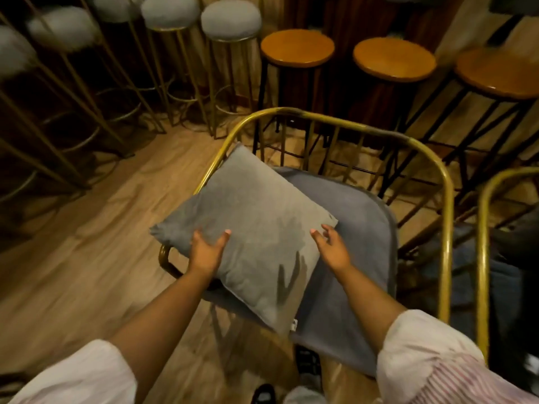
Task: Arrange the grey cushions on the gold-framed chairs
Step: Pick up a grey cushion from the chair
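A square grey cushion (pixel 253 223) lies tilted on the blue-grey seat pad (pixel 358 228) of a gold-framed chair (pixel 344 122), its left corner hanging over the seat's left edge. My left hand (pixel 208 252) rests on the cushion's near-left edge, fingers spread and thumb on top, touching the fabric. Over the cushion's right corner my right hand (pixel 332 246) hovers with fingers apart, holding nothing. A second gold-framed chair (pixel 484 228) with a dark seat stands at the right edge.
Tall gold-legged stools with grey fluffy tops (pixel 230 20) line the far left. Three round wooden stools (pixel 297 48) on black legs stand behind the chair. Wooden floor (pixel 87 243) lies to the left. My shoes show at the bottom.
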Motion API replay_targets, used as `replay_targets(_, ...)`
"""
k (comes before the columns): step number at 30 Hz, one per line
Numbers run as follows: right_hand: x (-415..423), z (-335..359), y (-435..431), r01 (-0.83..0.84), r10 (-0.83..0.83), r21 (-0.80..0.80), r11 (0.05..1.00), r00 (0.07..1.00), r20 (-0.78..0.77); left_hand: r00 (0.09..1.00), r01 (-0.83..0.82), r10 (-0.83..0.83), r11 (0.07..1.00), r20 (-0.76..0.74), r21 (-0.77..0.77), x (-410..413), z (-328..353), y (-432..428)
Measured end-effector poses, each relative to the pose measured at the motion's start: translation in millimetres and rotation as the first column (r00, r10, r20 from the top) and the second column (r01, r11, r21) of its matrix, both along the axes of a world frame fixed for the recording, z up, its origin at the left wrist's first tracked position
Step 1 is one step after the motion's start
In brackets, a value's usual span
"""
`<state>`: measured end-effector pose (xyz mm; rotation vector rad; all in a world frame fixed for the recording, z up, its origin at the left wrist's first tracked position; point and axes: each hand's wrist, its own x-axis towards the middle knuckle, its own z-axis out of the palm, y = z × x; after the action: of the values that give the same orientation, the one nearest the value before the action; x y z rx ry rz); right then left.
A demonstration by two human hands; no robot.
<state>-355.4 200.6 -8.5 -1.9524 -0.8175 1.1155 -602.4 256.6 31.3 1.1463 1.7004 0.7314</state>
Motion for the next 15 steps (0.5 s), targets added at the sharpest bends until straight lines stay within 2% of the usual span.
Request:
replay_targets(3,11.0,-7.9,50.4,-0.062,0.063,-0.028,0.998,0.997,0.037,0.976,-0.218,0.219,0.973,0.012,-0.071,-2.8,-22.6,7.9)
replay_targets(6,21.4,-22.3,105.1,-0.162,0.166,-0.063,0.985,0.984,0.062,0.917,-0.397,0.399,0.908,-0.014,-0.137,3.1,-46.0,16.1)
replay_targets(11,33.1,-52.1,186.8,-0.260,0.264,-0.098,0.961,0.964,0.028,0.793,-0.594,0.607,0.786,0.037,-0.171,30.3,-88.8,22.0)
replay_targets(15,37.4,-75.7,235.7,-0.327,0.327,-0.125,0.937,0.945,-0.019,0.745,-0.663,0.667,0.739,-0.011,-0.121,46.5,-117.8,29.9)
